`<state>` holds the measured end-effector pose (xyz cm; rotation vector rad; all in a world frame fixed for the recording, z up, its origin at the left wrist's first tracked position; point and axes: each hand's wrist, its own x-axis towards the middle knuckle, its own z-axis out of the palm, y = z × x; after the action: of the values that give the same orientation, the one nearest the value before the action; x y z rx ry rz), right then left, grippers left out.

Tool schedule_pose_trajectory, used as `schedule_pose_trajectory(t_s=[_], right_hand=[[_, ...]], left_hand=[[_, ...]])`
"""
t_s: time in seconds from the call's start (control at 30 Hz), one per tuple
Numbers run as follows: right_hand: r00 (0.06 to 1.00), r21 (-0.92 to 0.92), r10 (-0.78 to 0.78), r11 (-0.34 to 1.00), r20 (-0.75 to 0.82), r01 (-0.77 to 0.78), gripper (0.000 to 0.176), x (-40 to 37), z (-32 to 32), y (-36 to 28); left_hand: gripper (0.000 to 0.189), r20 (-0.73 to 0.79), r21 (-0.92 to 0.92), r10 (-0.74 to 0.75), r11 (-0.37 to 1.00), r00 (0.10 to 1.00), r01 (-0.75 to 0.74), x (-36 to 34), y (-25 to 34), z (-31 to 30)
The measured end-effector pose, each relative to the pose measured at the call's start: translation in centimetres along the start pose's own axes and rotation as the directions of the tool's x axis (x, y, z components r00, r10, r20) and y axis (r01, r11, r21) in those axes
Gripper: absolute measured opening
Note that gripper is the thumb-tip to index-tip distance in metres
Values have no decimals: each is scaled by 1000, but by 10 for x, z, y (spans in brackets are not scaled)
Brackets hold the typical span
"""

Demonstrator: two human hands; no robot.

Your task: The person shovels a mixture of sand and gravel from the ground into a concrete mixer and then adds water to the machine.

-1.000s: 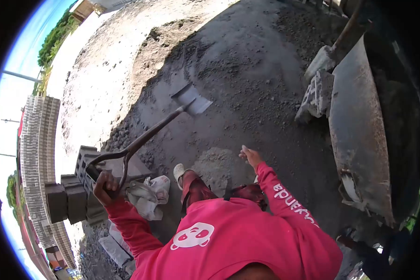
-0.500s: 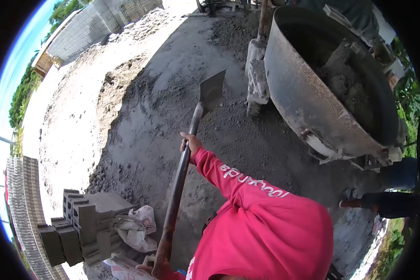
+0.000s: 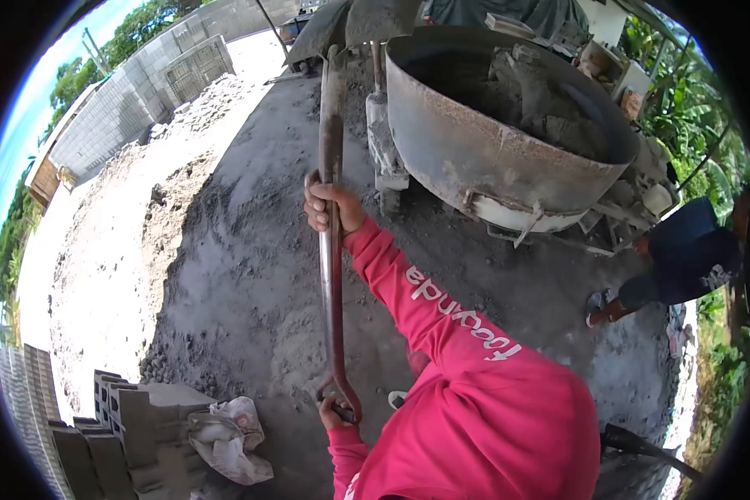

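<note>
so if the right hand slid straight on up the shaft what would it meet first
Probably the shovel blade at the top; only bare shaft lies between it and the right hand. Beyond is the mixer drum, though depth is unclear.

Both hands clenched, right hand raised forward, left hand low.

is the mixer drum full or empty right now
Partly full: grey mix is heaped inside the drum toward its far side, with bare inner wall showing nearer the raised shovel.
</note>
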<state>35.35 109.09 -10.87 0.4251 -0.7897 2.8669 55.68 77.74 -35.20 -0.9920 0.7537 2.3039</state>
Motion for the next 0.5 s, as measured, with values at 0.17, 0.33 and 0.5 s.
schedule_pose_trajectory(t_s=[0.17, 0.33, 0.5], right_hand=[[842, -721, -538, 595, -31, 354, 32, 9, 47, -95], [766, -788, -626, 543, -149, 291, 29, -9, -7, -149], [677, -733, -528, 680, -513, -25, 26, -82, -177, -122]], left_hand=[[11, 76, -24, 125, 992, 989, -124, -2, -35, 160], [8, 140, 70, 267, 958, 953, -279, 15, -87, 238], [9, -54, 171, 363, 921, 930, -349, 80, -152, 174]])
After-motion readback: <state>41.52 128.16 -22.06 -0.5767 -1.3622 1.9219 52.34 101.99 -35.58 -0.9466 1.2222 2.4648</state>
